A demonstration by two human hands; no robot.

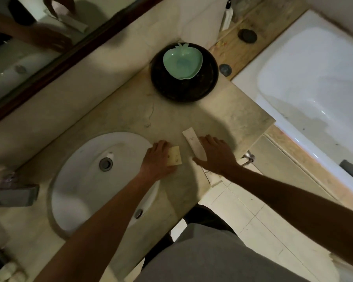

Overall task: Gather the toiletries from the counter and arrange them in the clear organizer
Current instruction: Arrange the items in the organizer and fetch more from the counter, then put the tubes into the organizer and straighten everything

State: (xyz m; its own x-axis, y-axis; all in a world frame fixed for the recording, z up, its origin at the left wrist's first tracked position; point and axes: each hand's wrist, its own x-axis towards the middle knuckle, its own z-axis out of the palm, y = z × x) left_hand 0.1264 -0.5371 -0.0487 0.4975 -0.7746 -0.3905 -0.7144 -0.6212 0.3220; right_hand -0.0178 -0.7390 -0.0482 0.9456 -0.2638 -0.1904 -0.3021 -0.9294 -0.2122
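Note:
A small pale yellow box (175,158) lies on the beige counter (171,119) just right of the sink. My left hand (156,159) covers its left side with curled fingers gripping it. A long white tube (193,143) lies to its right, pointing away from me. My right hand (217,155) holds the tube's near end between thumb and fingers. Another flat white packet (210,177) pokes out under my right wrist at the counter's front edge. I cannot make out a clear organizer.
A green apple-shaped dish (181,63) sits on a black round plate (184,86) at the back of the counter. The white sink (86,180) and a metal faucet (12,194) are on the left, a mirror (29,47) behind, a bathtub (314,88) on the right.

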